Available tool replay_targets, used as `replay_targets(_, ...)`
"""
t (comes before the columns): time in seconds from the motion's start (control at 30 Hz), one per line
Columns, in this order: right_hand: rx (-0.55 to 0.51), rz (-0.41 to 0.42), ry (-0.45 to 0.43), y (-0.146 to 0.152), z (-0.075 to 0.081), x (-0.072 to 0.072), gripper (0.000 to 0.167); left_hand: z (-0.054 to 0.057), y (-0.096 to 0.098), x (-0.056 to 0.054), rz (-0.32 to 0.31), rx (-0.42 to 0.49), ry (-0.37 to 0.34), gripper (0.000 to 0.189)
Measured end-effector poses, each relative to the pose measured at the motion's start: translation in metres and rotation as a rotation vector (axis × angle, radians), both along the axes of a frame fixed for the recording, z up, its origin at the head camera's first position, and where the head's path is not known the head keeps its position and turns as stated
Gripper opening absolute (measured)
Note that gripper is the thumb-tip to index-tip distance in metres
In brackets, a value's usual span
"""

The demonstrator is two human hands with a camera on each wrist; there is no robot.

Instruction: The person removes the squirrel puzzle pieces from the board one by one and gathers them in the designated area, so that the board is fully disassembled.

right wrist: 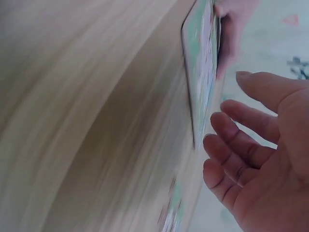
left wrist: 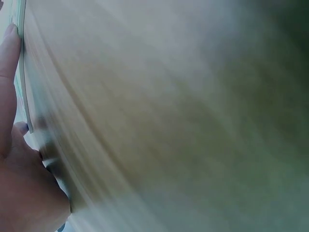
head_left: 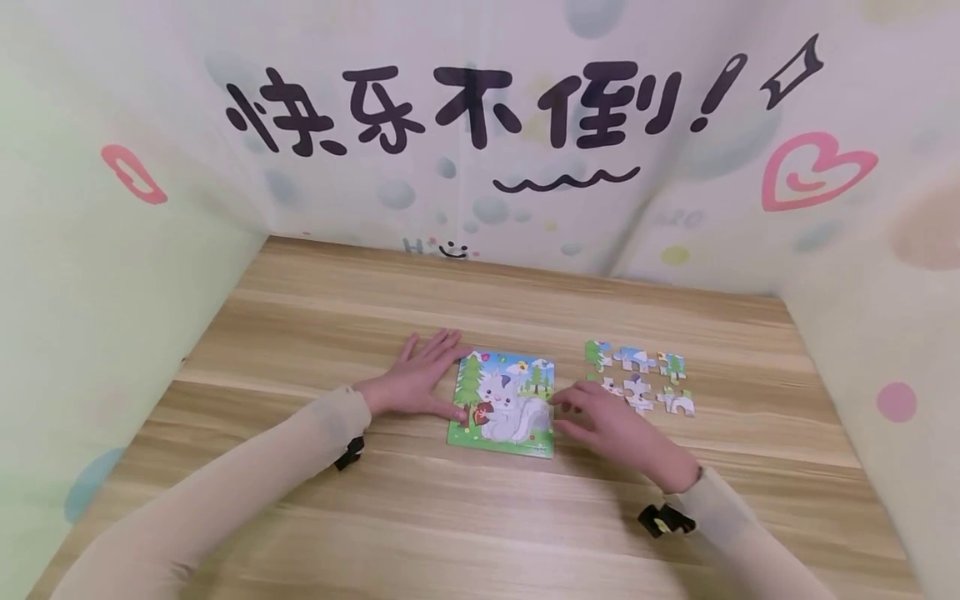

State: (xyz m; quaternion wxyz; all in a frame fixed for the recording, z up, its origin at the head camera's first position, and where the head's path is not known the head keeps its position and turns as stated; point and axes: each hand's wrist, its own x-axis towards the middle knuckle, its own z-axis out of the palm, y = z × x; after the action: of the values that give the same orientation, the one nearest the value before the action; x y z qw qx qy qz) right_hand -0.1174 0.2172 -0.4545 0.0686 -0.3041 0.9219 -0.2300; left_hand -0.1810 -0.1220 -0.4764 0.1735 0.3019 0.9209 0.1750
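A square jigsaw puzzle (head_left: 517, 404) with a grey-white squirrel holding an acorn lies flat on the wooden table. At its left side my left hand (head_left: 412, 383) rests with fingers spread, the thumb over the left edge and the fingertips by the upper left corner. The left wrist view has that thumb (left wrist: 8, 63) lying along the thin edge of the board. By the right edge is my right hand (head_left: 615, 425), its fingers loosely bent. In the right wrist view nothing sits between its thumb and fingers (right wrist: 239, 130), and the puzzle (right wrist: 198, 58) stands just beyond them.
Several loose jigsaw pieces (head_left: 636, 360) lie in two rows to the right of the puzzle, partly behind my right hand. The wooden table (head_left: 465, 525) is bordered by printed cloth walls (head_left: 480, 167) at the back and both sides.
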Motion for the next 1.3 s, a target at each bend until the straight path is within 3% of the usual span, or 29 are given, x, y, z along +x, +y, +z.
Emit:
replay_targets(0.23,0.020,0.084,0.008,-0.044,-0.001,-0.005,0.032,-0.001,0.002,-0.001,0.000,0.001,0.021,0.115)
replay_targets(0.53,0.049,0.133,-0.009,-0.076,-0.008,-0.006,0.037,0.001,0.004,0.002,-0.004,0.037,0.043,0.113)
replay_targets(0.83,0.059,0.130,-0.009,-0.091,-0.003,-0.005,0.044,0.002,0.002,0.002,-0.006,0.013,0.043,0.113)
replay_targets(1.07,0.051,0.135,-0.002,-0.096,-0.008,-0.006,0.050,0.001,0.001,0.000,-0.005,-0.002,0.022,0.112)
replay_targets(1.3,0.050,0.086,-0.032,-0.105,-0.010,0.001,0.058,0.001,-0.001,0.002,-0.004,-0.008,0.046,0.112)
